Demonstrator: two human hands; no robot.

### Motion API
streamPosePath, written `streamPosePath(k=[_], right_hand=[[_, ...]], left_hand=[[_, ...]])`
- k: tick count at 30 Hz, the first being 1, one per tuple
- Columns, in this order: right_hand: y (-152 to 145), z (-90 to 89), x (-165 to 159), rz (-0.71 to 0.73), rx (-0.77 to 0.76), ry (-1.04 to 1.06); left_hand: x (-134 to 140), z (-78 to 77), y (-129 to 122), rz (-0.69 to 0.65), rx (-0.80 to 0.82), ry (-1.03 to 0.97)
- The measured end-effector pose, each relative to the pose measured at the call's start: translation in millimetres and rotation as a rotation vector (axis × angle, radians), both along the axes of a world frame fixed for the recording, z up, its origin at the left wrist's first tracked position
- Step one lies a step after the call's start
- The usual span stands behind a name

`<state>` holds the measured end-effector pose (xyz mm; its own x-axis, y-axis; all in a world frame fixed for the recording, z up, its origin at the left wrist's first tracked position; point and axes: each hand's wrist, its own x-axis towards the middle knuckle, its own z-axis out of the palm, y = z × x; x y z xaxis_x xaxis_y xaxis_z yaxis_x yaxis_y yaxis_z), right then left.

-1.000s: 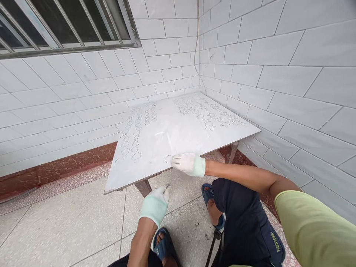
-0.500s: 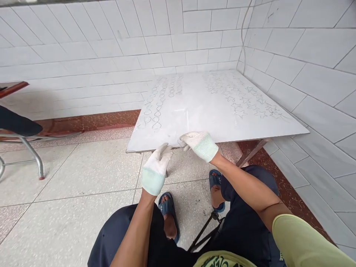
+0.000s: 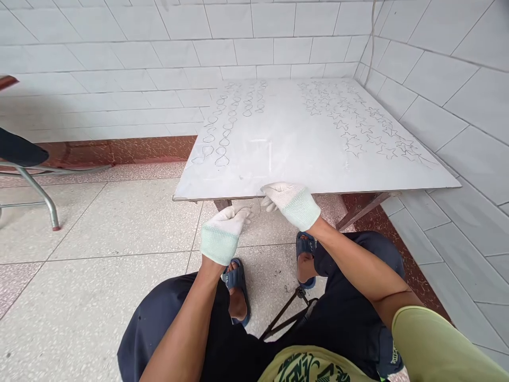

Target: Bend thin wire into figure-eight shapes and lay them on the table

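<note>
A thin dark wire (image 3: 259, 208) spans the small gap between my two gloved hands, just off the table's front edge. My left hand (image 3: 230, 223), in a white glove with a pale green cuff, pinches one end of it. From the right, my right hand (image 3: 288, 200) in a matching glove grips the wire's other side near the table edge. Part of the wire is hidden by the fingers. On the white tabletop (image 3: 286, 132) lie rows of figure-eight wire shapes (image 3: 222, 148) at the left and many star-shaped wires (image 3: 353, 146) at the right.
White tiled walls meet behind the table, with a cable (image 3: 371, 42) in the corner. A metal-legged stool (image 3: 43, 199) stands at the left. Below my hands are my sandalled feet (image 3: 236, 286) and a black tripod leg (image 3: 280, 313).
My left hand has turned so its fingers point right and meet the wire in a tighter pinch. My right hand stays near the table edge. The camera view has shifted.
</note>
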<state>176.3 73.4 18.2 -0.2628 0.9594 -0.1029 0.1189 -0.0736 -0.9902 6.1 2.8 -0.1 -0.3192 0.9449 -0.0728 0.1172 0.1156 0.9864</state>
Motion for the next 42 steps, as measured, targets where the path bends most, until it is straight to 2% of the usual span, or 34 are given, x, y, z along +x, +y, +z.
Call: streamPosePath(k=[4,9,12,16,21,25,31,36,39,42], right_hand=[[-7.0,-3.4,5.8,0.062,0.053,-0.043],[-17.4,-4.1,4.8,0.202,0.007,-0.145],[-21.2,-4.5,3.4,0.238,0.009,-0.148],[-21.5,-5.2,7.7,0.184,0.12,-0.204],[-20.3,-2.5,14.8,0.153,0.192,-0.29],[-22.1,-0.7,15.9,0.066,0.3,-0.429],[-23.9,-5.3,14.7,-0.03,0.425,-0.573],[-28.2,-5.6,15.0,-0.026,0.488,-0.56],[-30.7,-0.4,15.5,0.019,0.43,-0.526],[-28.4,3.0,15.6,0.042,0.26,-0.34]], left_hand=[[6.6,0.6,-4.8,0.059,0.051,-0.006],[14.4,-0.6,-8.6,0.11,0.072,0.014],[18.3,1.3,-9.4,0.105,0.075,0.0],[18.9,-0.8,-7.9,0.074,0.082,0.016],[13.5,-11.4,-2.7,-0.034,0.121,-0.075],[11.3,-12.8,0.5,-0.1,0.09,-0.221],[8.5,-14.7,8.6,-0.275,-0.024,-0.6],[2.7,-22.8,15.7,-0.335,-0.057,-0.62],[-3.5,-26.0,19.4,-0.347,-0.042,-0.597],[-7.8,-27.4,22.3,-0.382,-0.022,-0.566]])
